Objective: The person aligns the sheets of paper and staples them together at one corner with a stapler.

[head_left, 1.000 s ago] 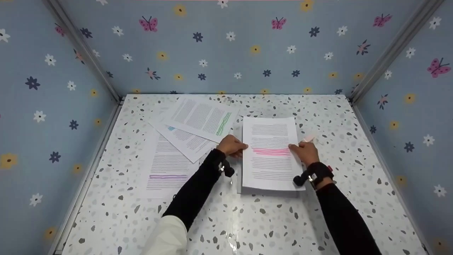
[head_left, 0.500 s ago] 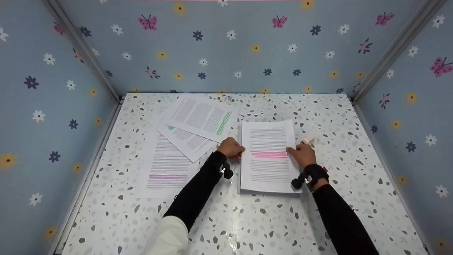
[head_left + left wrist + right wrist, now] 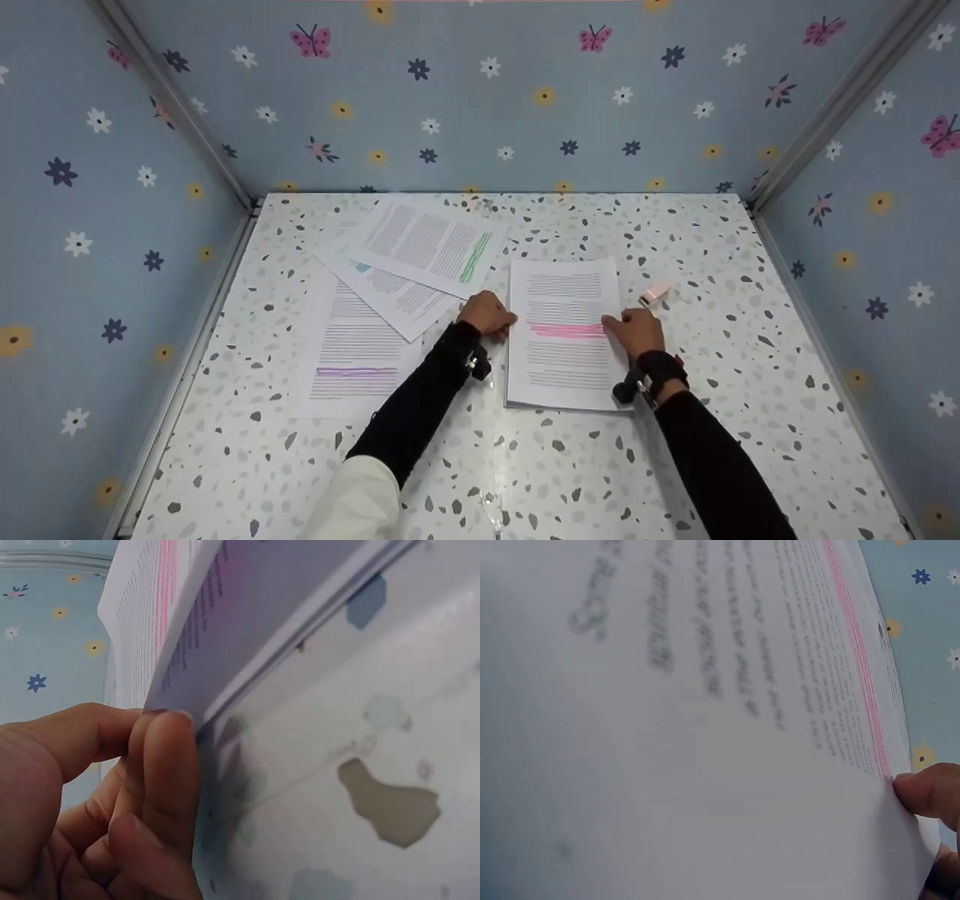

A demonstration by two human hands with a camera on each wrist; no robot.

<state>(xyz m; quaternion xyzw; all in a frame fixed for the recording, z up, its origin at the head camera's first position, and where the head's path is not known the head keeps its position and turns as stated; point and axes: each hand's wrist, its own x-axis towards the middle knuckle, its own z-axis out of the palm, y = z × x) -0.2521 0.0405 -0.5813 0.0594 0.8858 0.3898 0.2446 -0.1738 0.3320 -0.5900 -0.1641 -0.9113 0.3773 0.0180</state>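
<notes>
A printed sheet (image 3: pixel 566 375) with a pink highlighted band lies over a paper stack, whose edge (image 3: pixel 300 637) shows in the left wrist view. My left hand (image 3: pixel 487 315) pinches the sheet's left edge between thumb and fingertips. There the sheet (image 3: pixel 161 615) bows up, with a gap above the stack. On the opposite side, my right hand (image 3: pixel 637 331) pinches the right edge, its thumb (image 3: pixel 930 791) on top beside the pink band. The fingers beneath that edge are mostly hidden by the paper.
Left of the stack lie overlapping sheets: one highlighted green (image 3: pixel 427 244), one with a blue mark (image 3: pixel 405 306), one highlighted purple (image 3: pixel 356 352). A small pale pink object (image 3: pixel 655 293) lies beyond my right hand. Patterned walls (image 3: pixel 480 97) enclose the speckled table (image 3: pixel 570 480).
The pink-highlighted sheet has come slightly toward me and left, lining up more closely with the stack below. My right hand moved with it, uncovering the pale pink object. My left hand barely shifted.
</notes>
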